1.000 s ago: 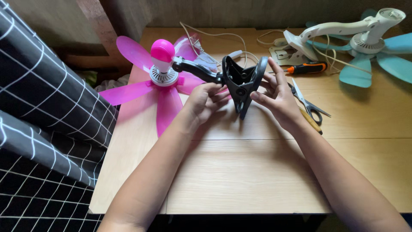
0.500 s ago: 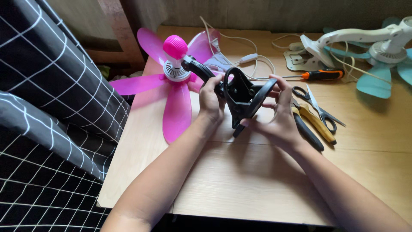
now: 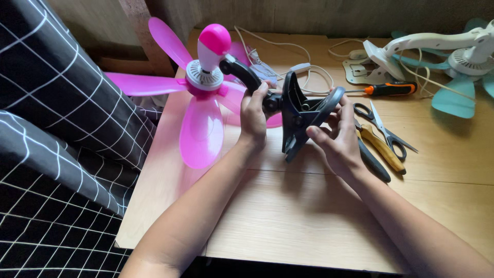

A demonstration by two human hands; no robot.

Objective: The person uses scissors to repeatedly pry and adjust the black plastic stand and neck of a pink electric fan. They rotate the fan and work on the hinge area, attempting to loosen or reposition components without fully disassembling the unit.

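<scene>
- The black clamp of a pink clip fan was held above the wooden table, its long axis running from upper left down to lower right, jaw tips pointing down toward the tabletop.
- The left hand had its fingers closed around the joint where the fan's black neck met the clamp.
- The right hand gripped the clamp's far handle, fingers curled on it.
- The fan's blades spread leftward; one lay partly hidden behind the left hand.
- Beside the right hand lay one pair of pliers, one pair of scissors and one screwdriver.
- A second fan, teal and white, was cut off at the right edge.
</scene>
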